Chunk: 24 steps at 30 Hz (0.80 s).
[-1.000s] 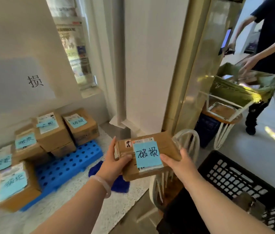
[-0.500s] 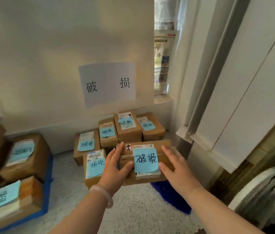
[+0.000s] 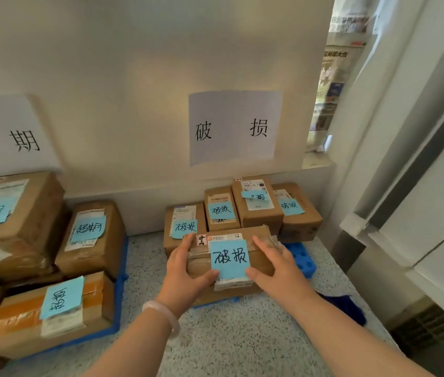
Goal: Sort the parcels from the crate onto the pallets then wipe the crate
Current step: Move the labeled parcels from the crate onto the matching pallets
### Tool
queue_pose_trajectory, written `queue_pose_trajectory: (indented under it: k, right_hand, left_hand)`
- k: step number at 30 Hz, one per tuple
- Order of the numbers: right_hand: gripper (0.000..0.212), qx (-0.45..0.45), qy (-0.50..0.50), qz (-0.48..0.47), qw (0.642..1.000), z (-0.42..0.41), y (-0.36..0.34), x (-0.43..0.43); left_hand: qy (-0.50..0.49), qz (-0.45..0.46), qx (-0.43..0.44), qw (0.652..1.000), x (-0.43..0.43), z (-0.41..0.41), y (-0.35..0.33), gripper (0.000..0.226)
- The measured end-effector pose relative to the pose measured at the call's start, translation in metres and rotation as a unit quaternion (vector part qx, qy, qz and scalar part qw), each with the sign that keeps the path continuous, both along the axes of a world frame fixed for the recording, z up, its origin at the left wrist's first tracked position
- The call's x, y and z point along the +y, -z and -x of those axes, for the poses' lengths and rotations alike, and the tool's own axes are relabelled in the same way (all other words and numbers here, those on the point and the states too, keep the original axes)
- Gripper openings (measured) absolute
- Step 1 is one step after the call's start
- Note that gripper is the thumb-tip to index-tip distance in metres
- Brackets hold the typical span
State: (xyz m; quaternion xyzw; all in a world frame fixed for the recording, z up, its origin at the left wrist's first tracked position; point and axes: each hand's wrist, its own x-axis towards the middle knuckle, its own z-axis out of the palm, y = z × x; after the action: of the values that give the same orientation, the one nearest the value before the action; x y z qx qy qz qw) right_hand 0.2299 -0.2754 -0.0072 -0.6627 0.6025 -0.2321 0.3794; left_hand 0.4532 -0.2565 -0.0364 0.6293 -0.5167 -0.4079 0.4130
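A brown cardboard parcel [image 3: 259, 263] with a blue sticky note sits low over the front of the right blue pallet [image 3: 301, 258]. My left hand [image 3: 185, 276] grips its left end, thumb on top by the note. My right hand [image 3: 278, 270] holds its right end the same way. Several parcels with the same blue notes [image 3: 256, 205] are stacked on that pallet against the wall, under a paper sign [image 3: 234, 126]. The crate is out of view.
A second blue pallet [image 3: 119, 289] at the left carries larger parcels [image 3: 90, 235] with different blue notes, under another wall sign [image 3: 11, 134]. A dark blue cloth [image 3: 348, 308] lies on the speckled floor at the right. A white wall panel [image 3: 419, 186] closes the right side.
I have turned from the crate and chair towards the wall and come closer. Both hands have carried the parcel forward and down onto the front of the right pallet.
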Motion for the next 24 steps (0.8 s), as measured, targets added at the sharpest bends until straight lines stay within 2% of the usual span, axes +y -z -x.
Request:
queue_pose_trajectory:
  k: [5,12,16,20,24]
  right_hand:
    - [0.066,-0.010,0.020,-0.004,1.000,0.002,0.009,-0.015]
    - [0.063,0.000,0.087,-0.026,0.996,0.048,0.016,-0.019]
    - [0.065,0.019,0.102,-0.051,0.993,0.072,0.025,-0.027]
    - [0.067,0.029,0.092,-0.071,0.993,0.078,0.040,-0.039]
    - [0.068,0.033,0.064,-0.091,0.993,0.083,0.056,-0.058]
  left_hand:
    - [0.009,-0.020,-0.020,1.000,-0.014,0.005,0.005,0.099]
    - [0.041,-0.027,-0.027,0.998,-0.036,0.059,0.010,0.098]
    - [0.064,-0.038,-0.063,0.995,-0.044,0.083,0.019,0.098]
    - [0.072,-0.074,-0.149,0.983,-0.052,0.093,0.030,0.099]
    - [0.076,-0.115,-0.317,0.938,-0.060,0.096,0.040,0.096]
